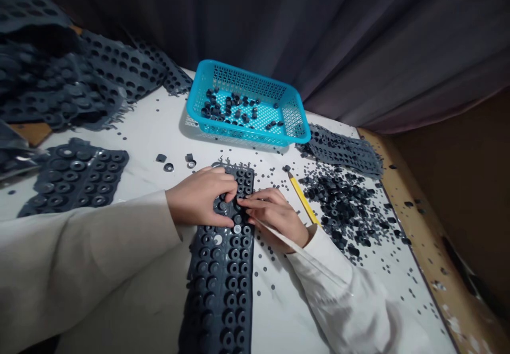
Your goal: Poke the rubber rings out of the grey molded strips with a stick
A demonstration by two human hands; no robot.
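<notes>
A long dark rubber sheet (pixel 223 269) with rows of moulded round rings lies lengthwise in front of me. My left hand (pixel 205 194) rests on its upper part, thumb and curled index finger apart, with a few rings between them. From the right edge, my right hand (pixel 277 216) reaches over the same sheet with fingers drawn together. A thin pale strip (pixel 277 233), like a slim tool, runs along this hand from the fingertips toward the sleeve. Its tip is hidden. Close to the left thumb sits a light grey disc (pixel 237 229) in one ring.
A blue basket (pixel 249 133) holding small black parts stands behind the sheet. Right of my hands lie a yellow-handled tool (pixel 304 200) and a heap of black bits (pixel 346 210). More moulded sheets (pixel 75 176) lie left; another sheet (pixel 342 149) is at back right.
</notes>
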